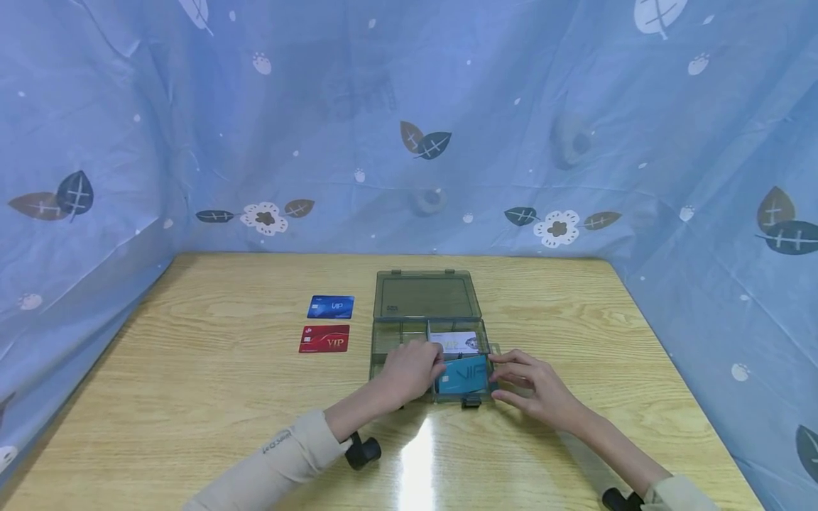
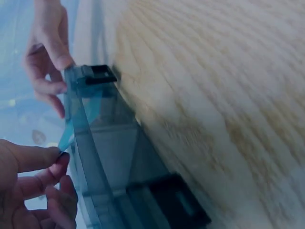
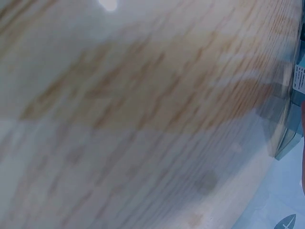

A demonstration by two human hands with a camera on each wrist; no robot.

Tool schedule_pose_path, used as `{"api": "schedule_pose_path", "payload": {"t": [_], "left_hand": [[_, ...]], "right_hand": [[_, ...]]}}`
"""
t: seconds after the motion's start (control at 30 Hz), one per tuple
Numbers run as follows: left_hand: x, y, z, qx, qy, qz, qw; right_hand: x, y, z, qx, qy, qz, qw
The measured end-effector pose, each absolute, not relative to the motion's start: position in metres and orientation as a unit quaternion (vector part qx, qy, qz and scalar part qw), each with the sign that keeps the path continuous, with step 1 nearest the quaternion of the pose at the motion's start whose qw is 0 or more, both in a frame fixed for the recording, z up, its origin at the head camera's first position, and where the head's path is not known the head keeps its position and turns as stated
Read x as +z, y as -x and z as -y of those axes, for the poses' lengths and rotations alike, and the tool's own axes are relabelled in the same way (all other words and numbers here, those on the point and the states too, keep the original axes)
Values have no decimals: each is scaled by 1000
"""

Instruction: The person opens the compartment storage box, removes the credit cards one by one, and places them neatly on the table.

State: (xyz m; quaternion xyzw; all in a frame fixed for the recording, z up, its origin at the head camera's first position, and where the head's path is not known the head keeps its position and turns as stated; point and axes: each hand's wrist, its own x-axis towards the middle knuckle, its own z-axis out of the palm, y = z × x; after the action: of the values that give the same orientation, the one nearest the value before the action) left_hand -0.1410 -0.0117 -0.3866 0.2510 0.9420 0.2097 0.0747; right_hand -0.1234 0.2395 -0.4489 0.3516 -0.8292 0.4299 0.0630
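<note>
A teal VIP card point(image 1: 461, 375) lies tilted over the front right compartment of a translucent grey-green storage box point(image 1: 375, 341). My left hand point(image 1: 410, 370) pinches the card's left edge between thumb and finger; in the left wrist view the card point(image 2: 67, 137) shows as a thin teal sliver at the fingertips. My right hand point(image 1: 535, 387) touches the right side of the box near its front corner, fingers slightly bent. In the compartment behind, a white VIP card point(image 1: 455, 343) lies. The right wrist view catches only a bit of the box point(image 3: 288, 143) at its edge.
The box lid point(image 1: 427, 297) is folded back, flat behind the box. On the wooden table point(image 1: 243, 397), left of the box, lie a blue VIP card point(image 1: 330, 306) and a red VIP card point(image 1: 324, 338). A blue patterned cloth point(image 1: 332, 163) hangs behind and at both sides.
</note>
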Motion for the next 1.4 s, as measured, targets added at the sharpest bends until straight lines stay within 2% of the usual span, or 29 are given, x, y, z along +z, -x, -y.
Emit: {"api": "schedule_pose_path", "payload": {"t": [0.6, 0.87, 1.4], "left_hand": [[-410, 146, 8, 438, -298, -845, 67], [-415, 147, 12, 484, -257, -828, 120], [-411, 147, 31, 546, -204, -796, 163]], "right_hand": [[-450, 124, -241, 424, -354, 831, 64], [-450, 124, -240, 427, -353, 830, 60], [-448, 123, -240, 426, -347, 834, 54]]}}
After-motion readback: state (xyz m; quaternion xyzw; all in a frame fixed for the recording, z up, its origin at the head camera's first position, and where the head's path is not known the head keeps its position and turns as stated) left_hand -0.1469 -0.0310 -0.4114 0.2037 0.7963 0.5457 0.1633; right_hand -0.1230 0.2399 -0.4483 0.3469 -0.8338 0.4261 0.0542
